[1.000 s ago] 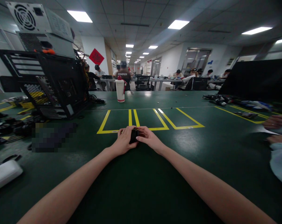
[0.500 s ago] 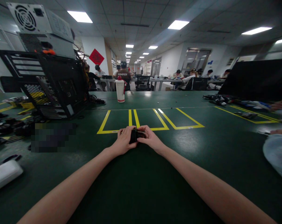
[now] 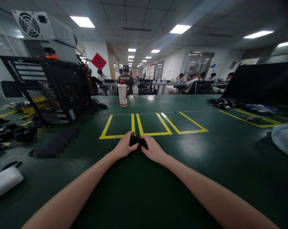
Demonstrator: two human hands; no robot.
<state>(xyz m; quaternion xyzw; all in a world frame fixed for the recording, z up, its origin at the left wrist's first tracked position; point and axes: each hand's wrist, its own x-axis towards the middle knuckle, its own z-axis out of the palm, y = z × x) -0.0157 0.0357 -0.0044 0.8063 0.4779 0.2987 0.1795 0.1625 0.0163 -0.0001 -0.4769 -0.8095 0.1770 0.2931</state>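
"Work is happening at the centre of the frame. What are the hands doing?"

"The left hand is gripping a small, dark black piece between its thumb and curled fingers. The right hand is pinching a second small, rounded black piece in much the same way. Both pieces are sitting beside the near edge of the yellow tape rectangles."

"Are the pieces touching?"

"I'm not managing to tell; shadow is blurring the narrow space between them."

"How would good handling be looking here?"

"In my judgement, both grips are needing light, even pressure, with the wrists resting low over the dark green tabletop. Fingers are covering much of each piece, so loosening them slightly would be giving a better view of the edges. Squeezing unevenly would be risking a slip."

"And containers?"

"Towards the upper left of the frame, a black, open-framed computer case is standing with a circuit board showing inside, and two grey metal power supply boxes are resting on top. Just left of upper centre, a white cylindrical bottle with a red lid is standing upright, its wall hiding any contents."

"What's lying at the left edge?"

"Jumbled black parts are lying there, and a white rounded object is showing at the lower left."
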